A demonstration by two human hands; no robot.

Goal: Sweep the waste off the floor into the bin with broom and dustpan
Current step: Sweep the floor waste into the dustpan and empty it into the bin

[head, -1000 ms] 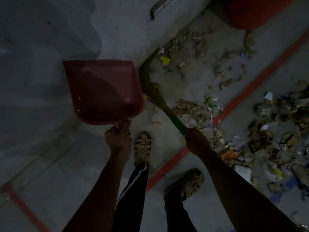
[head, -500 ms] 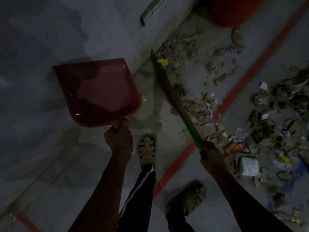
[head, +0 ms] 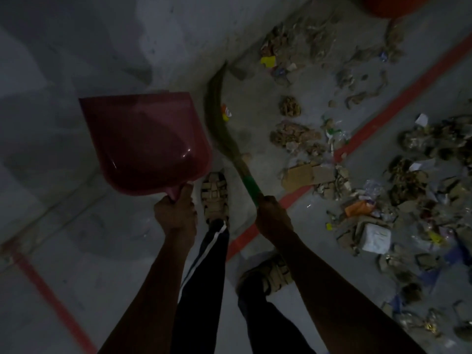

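Note:
My left hand (head: 176, 213) grips the handle of a red dustpan (head: 145, 141), which it holds above the grey floor with the pan empty. My right hand (head: 272, 217) grips the green handle end of a grass broom (head: 222, 123); its blurred brush curves up beside the dustpan's right edge. Waste (head: 296, 135) of cardboard, paper scraps and plastic wrappers lies scattered over the floor to the right. A small orange wrapper (head: 226, 113) lies just right of the brush. A red bin (head: 390, 6) shows at the top right edge.
My two sandalled feet (head: 214, 194) stand between the arms. A red line (head: 383, 116) painted on the floor runs diagonally through the waste, and another (head: 48, 297) crosses at lower left. A grey wall base (head: 178, 47) runs along the top left.
The broom's brush has swung left toward the dustpan. The view has shifted, so the red bin sits further to the top right.

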